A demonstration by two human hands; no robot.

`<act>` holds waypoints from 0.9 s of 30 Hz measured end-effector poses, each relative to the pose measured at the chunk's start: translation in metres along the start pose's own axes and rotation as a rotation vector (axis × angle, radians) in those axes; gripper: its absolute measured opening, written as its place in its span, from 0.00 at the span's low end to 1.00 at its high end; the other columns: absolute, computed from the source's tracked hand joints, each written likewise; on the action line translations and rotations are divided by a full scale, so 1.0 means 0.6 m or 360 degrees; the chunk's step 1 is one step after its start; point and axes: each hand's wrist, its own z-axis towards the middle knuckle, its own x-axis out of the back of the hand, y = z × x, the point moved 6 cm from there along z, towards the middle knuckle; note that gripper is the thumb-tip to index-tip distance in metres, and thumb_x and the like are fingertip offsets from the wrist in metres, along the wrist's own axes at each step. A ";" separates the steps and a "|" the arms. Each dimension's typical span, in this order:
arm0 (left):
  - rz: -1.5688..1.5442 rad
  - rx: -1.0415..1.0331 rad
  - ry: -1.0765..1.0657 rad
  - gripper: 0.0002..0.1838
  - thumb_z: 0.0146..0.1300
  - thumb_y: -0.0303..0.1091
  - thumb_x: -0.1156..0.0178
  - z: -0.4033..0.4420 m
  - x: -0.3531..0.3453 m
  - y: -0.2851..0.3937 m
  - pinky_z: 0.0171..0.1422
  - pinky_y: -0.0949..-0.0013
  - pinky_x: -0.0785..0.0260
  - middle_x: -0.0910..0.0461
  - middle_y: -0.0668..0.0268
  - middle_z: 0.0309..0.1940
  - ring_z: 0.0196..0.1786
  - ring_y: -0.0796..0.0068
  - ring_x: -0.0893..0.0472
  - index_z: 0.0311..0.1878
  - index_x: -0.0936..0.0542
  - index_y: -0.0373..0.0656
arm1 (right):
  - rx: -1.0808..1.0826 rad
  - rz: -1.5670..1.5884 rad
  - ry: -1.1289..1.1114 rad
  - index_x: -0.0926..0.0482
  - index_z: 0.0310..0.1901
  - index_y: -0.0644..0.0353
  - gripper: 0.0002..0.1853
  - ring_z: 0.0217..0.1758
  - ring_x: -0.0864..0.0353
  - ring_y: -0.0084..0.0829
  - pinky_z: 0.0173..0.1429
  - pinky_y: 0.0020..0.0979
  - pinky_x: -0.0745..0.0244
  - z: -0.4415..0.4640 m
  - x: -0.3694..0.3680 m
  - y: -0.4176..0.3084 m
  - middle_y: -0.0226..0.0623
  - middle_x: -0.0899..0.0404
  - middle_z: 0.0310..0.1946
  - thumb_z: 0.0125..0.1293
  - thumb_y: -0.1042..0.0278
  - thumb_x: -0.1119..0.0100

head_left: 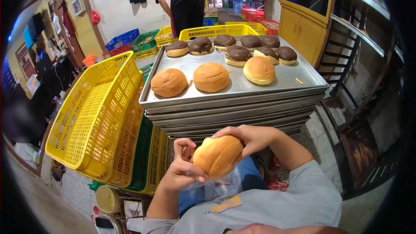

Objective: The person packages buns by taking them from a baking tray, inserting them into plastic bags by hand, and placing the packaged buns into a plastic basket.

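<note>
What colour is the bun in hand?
The bun is golden brown, paler yellow in part; the head view shows it best.

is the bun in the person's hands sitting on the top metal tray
No, the left hand and right hand hold the bun between them, clear of the top metal tray.

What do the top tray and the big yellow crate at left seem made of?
Top tray: probably metal, satin finish, judging by its silvery-grey sheen and raised rim. Yellow crate: likely moulded plastic, slightly glossy, given its solid colour and regular lattice openings.
</note>
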 end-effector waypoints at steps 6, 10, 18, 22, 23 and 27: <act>0.0178 0.0068 -0.0143 0.07 0.41 0.33 0.27 0.015 -0.007 0.006 0.53 0.71 0.45 0.46 0.65 0.47 0.49 0.72 0.39 0.26 0.16 0.49 | 0.0614 -0.0331 0.0210 0.36 0.62 0.50 0.39 0.53 0.29 0.39 0.59 0.34 0.35 0.004 -0.003 -0.043 0.40 0.28 0.48 0.46 0.62 0.29; 0.0161 0.0144 -0.0291 0.07 0.42 0.34 0.28 0.019 -0.020 0.010 0.45 0.74 0.46 0.46 0.66 0.45 0.43 0.74 0.42 0.27 0.16 0.51 | 0.0267 -0.0419 -0.0224 0.30 0.58 0.46 0.31 0.48 0.27 0.44 0.52 0.36 0.32 -0.001 -0.023 -0.054 0.42 0.28 0.44 0.49 0.63 0.33; 0.0319 0.0265 -0.0485 0.08 0.43 0.34 0.28 0.031 -0.035 0.007 0.46 0.74 0.46 0.46 0.64 0.41 0.48 0.70 0.42 0.28 0.16 0.48 | 0.0415 -0.0379 -0.0406 0.33 0.60 0.49 0.33 0.46 0.26 0.44 0.49 0.38 0.31 0.009 -0.036 -0.053 0.43 0.27 0.41 0.50 0.65 0.34; 0.0410 0.0267 -0.0490 0.09 0.42 0.36 0.28 0.053 -0.037 0.011 0.44 0.74 0.45 0.47 0.65 0.40 0.46 0.70 0.42 0.27 0.16 0.48 | 0.0297 -0.0338 -0.0195 0.25 0.51 0.55 0.23 0.39 0.24 0.40 0.43 0.33 0.29 0.028 -0.027 -0.061 0.39 0.24 0.39 0.50 0.69 0.35; 0.0422 0.0262 -0.0568 0.09 0.41 0.37 0.28 0.057 -0.045 0.010 0.43 0.74 0.45 0.47 0.65 0.39 0.45 0.70 0.42 0.27 0.16 0.48 | 0.0261 -0.0476 -0.0419 0.25 0.53 0.55 0.25 0.39 0.23 0.40 0.41 0.32 0.28 0.038 -0.052 -0.050 0.39 0.24 0.40 0.49 0.70 0.35; 0.0432 0.0080 -0.0448 0.10 0.41 0.38 0.27 0.066 -0.030 0.044 0.40 0.75 0.46 0.48 0.66 0.36 0.42 0.70 0.42 0.26 0.17 0.48 | 0.0360 -0.0331 -0.0386 0.24 0.45 0.60 0.17 0.35 0.23 0.40 0.35 0.34 0.29 0.036 -0.035 -0.089 0.43 0.22 0.34 0.51 0.72 0.37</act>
